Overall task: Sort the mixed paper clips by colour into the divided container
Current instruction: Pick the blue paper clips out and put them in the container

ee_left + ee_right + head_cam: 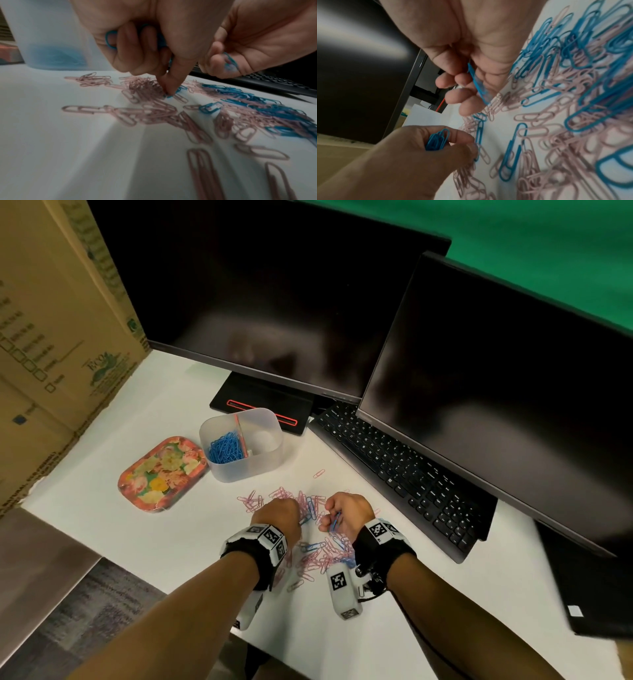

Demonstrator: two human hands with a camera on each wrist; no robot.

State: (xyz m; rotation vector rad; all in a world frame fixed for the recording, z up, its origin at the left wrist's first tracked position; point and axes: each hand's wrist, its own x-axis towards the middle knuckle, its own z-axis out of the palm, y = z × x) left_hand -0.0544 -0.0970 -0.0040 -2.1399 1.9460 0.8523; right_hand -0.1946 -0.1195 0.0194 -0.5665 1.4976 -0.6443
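The mixed pile of pink and blue paper clips [310,529] lies on the white desk [164,529] at lower centre of the head view, directly under and between both hands; the divided container [241,445] stands above and to the left of the pile in that view, well apart from the hands, its left compartment holding blue clips [226,448] and its right compartment showing no clips that can be made out. The left hand [279,513] is curled round a bundle of blue clips [437,140] in the palm while its thumb and forefinger reach down and pinch at one blue clip [171,94] at the edge of a pink clump, near centre of the left wrist view; the right hand [349,513] has its fingers curled on a single blue clip [477,83], held off the desk. The clip under the left fingertips appears to lie with its long axis running away toward the upper right of the left wrist view, though blur makes this uncertain; judged from position, the left hand is the nearer to the container, which lies on its side of the pile; the delivery of the gathered blue clips therefore calls for a travel up and left across the head view to the left compartment, which must be entered on the near side of the central divider [241,433].
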